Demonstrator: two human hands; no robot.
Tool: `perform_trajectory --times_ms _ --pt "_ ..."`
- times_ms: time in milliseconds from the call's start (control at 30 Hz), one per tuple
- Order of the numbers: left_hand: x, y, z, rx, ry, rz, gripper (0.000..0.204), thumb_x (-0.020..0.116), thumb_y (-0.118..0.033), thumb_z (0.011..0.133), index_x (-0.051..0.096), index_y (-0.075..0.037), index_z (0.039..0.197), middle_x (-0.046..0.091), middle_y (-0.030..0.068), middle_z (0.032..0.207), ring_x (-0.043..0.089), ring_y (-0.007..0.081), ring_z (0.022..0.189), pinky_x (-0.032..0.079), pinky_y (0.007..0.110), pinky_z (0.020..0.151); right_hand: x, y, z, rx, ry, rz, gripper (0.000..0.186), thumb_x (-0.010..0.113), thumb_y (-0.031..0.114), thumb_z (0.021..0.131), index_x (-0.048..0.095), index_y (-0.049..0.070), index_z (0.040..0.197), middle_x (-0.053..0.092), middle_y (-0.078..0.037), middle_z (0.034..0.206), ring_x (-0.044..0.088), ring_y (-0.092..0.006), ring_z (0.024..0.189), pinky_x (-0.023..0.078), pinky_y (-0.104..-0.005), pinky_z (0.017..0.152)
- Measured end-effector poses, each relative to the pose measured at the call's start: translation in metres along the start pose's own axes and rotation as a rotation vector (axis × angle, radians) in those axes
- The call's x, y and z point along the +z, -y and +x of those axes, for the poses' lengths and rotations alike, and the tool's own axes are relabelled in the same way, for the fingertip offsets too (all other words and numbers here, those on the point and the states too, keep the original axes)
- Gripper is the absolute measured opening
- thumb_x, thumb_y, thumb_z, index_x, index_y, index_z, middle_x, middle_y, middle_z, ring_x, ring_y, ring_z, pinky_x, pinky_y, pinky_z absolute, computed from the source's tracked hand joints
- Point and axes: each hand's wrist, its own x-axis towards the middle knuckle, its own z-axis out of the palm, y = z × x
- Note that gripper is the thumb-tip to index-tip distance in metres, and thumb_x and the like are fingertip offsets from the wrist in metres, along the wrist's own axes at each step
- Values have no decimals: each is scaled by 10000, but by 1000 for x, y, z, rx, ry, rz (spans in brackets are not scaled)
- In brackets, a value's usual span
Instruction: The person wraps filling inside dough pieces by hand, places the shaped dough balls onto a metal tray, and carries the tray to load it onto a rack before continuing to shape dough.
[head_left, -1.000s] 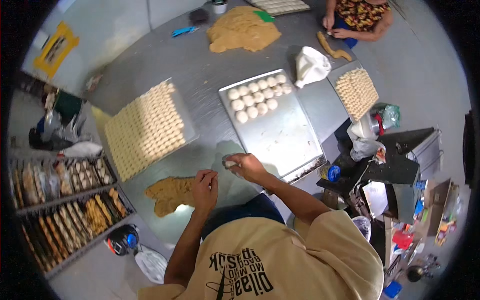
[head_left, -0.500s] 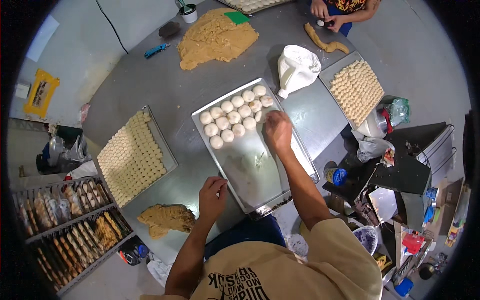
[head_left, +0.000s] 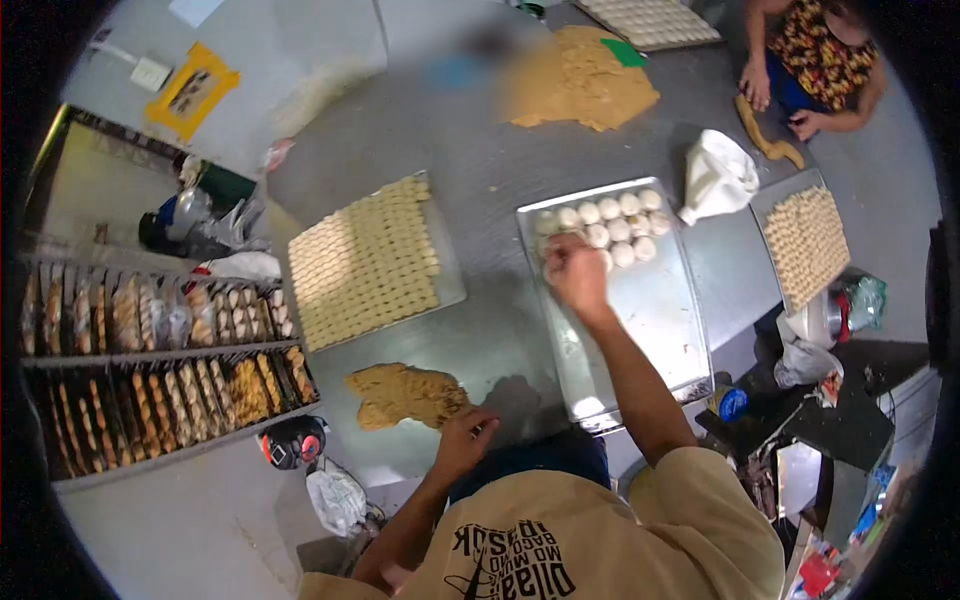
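My right hand [head_left: 575, 270] reaches over the left side of a metal baking tray [head_left: 640, 340], fingers curled down at the near end of the rows of dough balls. What they hold, if anything, is hidden under the hand. Round white dough balls [head_left: 620, 229], some with brownish patches, fill the far part of this tray. My left hand [head_left: 467, 440] is low, at the right edge of a brown lump of dough-like paste [head_left: 395, 393]. Its fingers look apart, with nothing visible in them.
Left lies a tray of small pale pieces [head_left: 365, 265]; a similar tray [head_left: 805, 245] is far right. A white cloth-like bag [head_left: 718, 175] stands beyond my tray. A large tan mound [head_left: 585, 85] carries a green scraper [head_left: 624, 53]. A person [head_left: 820, 60] handles a dough strip [head_left: 765, 135].
The view has swung left, shifting the table rightward in the picture. My right hand has moved from the right end of the ball rows to the left end; my left hand reaches the brown lump.
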Motion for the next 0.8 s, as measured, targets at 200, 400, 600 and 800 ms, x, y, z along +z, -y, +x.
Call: perform_trajectory --times_ms 200,400,600,800 --pt "-81 35 -83 -120 -67 24 221 739 -164 1040 805 -15 1189 794 151 1091 774 268 905 621 378 759 185 148 -16 -344 322 -146 293 717 159 890 783 96 1169 741 -141 1242 715 -376 1177 625 -489 928" --pt "-161 71 -132 -103 -290 -42 187 745 -154 1035 805 -8 1136 770 142 1075 764 257 884 615 371 784 255 179 -31 -381 239 -253 222 706 143 961 779 114 1169 715 -175 1219 738 -381 1091 615 -488 968" --pt "-213 77 -117 -418 -322 -879 341 736 -337 1082 780 -38 1240 784 70 1032 721 157 866 575 318 767 175 271 -112 8 362 421 311 735 -61 871 766 22 1168 745 -150 1129 772 -285 1049 624 -371 951" --pt "-236 26 -61 -188 -95 -1136 268 692 -242 1108 773 -14 1223 779 67 1087 698 147 928 548 311 814 102 359 -180 -160 312 604 424 706 -132 839 756 -4 1240 749 -132 1132 760 -257 1104 612 -339 979"
